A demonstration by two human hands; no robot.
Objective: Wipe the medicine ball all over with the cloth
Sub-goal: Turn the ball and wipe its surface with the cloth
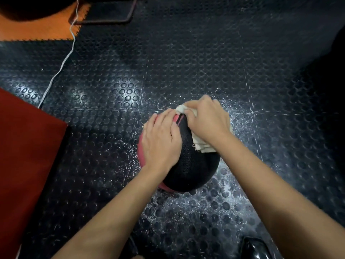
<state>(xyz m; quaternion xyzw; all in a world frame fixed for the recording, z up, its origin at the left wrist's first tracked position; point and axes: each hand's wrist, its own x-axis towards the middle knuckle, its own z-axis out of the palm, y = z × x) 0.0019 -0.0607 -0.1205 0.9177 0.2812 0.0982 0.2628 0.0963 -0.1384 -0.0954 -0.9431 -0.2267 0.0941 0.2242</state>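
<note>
The round black-and-pink textured rubber medicine ball (188,165) sits on the black studded rubber floor (186,62), just ahead of the person. The right hand (207,120) grips a crumpled off-white cloth (200,146), fingers curled round it, pressing it against the ball's upper right side. The left hand (161,139) lies flat on the ball's upper left, fingers straight and close together. A dark red mat (28,156) lies to the left, an orange foam tile (37,30) farther off, and a thin white cord (56,75) crosses the floor between them.
</note>
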